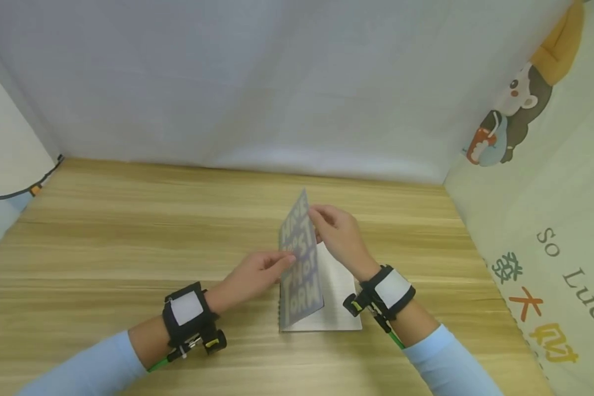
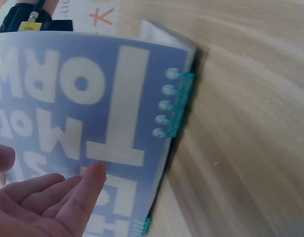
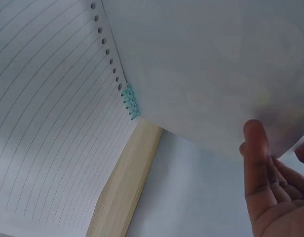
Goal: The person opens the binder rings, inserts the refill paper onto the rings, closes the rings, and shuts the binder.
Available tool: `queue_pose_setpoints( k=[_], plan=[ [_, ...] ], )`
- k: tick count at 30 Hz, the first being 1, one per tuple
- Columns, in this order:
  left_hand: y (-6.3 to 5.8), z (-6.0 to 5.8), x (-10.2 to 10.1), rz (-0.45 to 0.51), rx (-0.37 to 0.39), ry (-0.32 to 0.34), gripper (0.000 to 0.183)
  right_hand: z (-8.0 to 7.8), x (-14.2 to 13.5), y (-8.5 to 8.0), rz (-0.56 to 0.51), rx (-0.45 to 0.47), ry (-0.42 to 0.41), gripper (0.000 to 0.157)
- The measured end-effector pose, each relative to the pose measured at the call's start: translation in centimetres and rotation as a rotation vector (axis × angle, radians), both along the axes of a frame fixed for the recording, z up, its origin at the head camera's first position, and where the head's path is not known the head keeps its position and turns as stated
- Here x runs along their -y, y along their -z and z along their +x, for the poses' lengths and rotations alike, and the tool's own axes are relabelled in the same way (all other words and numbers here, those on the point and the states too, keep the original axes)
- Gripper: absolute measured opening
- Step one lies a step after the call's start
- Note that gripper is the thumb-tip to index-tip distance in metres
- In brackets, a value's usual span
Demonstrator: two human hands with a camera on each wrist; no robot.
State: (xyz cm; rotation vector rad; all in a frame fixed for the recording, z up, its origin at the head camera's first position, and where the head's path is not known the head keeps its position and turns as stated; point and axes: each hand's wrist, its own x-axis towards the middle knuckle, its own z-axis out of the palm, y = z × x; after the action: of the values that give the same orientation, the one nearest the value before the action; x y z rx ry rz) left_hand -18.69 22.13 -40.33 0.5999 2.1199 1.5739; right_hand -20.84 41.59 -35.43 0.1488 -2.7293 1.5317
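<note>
A spiral notebook lies on the table with its blue-grey lettered cover lifted nearly upright. Pale block letters run across the cover's outer face. My left hand is at that outer face, its extended fingers against or just in front of the lettering. On the other side, my right hand is at the cover's free edge near the far corner. Its straight fingers touch the plain inner side, with the thumb apart from them. Beneath lies a white lined page with punched holes.
Teal binding rings run in separate groups along the notebook's left edge. The wood-grain table meets a pale cloth backdrop behind and a printed cloth at right. Each wrist wears a strapped camera.
</note>
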Motion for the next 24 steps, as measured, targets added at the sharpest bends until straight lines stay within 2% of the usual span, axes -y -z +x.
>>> queue_pose_setpoints(
  k=[2,7,16,19,24],
  plan=[
    [0.3,0.0,-0.1,-0.019,0.018,0.021,0.044,0.1,-0.2,0.1,0.026,-0.025,0.014,0.038],
    [0.9,0.0,-0.2,-0.045,0.008,0.045,0.046,0.1,-0.6,0.1,0.06,-0.07,0.045,0.034],
    [1.7,0.1,-0.7,-0.146,-0.027,0.021,0.048,0.4,-1.5,0.3,0.126,-0.129,0.076,0.03],
    [2.1,-0.1,-0.8,-0.173,-0.047,0.017,0.047,0.5,-2.0,0.4,0.137,-0.128,0.086,0.03],
    [2.4,-0.2,-1.0,-0.202,-0.071,0.057,0.048,0.9,-2.6,0.3,0.159,-0.104,0.114,0.03]
  ],
)
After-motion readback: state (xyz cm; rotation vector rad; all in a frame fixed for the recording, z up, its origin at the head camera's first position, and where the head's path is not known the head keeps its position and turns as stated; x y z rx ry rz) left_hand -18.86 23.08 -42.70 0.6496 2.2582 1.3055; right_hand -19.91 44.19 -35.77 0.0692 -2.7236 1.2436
